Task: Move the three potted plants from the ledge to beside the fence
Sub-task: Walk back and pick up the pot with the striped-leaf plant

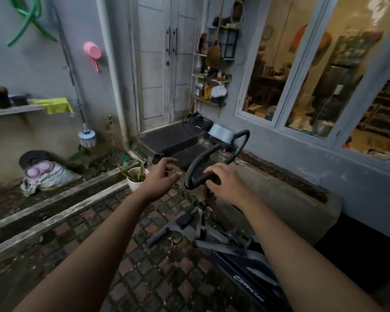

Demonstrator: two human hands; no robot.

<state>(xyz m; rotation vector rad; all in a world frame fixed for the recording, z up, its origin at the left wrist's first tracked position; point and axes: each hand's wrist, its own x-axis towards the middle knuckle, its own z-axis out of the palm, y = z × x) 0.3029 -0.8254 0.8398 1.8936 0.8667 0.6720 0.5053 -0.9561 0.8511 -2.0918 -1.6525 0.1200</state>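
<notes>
Potted plant (pixel 136 177) waits on the ledge (pixel 54 218); our left hand (pixel 161 176) reaches half-open while our right hand (pixel 223 180) grips the handlebar (pixel 197 161) for balance.

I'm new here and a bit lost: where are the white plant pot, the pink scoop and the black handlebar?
white plant pot (pixel 134 180), head view, front wall.
pink scoop (pixel 92 49), head view, bowl.
black handlebar (pixel 195 164), head view, left curve.

A grey wall (pixel 43 70) stands at the left, with a green hose (pixel 27 18) and a pink dipper (pixel 92 51) hanging on it. A pale double door (pixel 167 64) closes the far end, a dark mat (pixel 167 138) at its foot. At the right, a white-framed window (pixel 302 70) glows with warm indoor light. The floor is reddish checkered paving (pixel 144 255), damp and mossy.
</notes>
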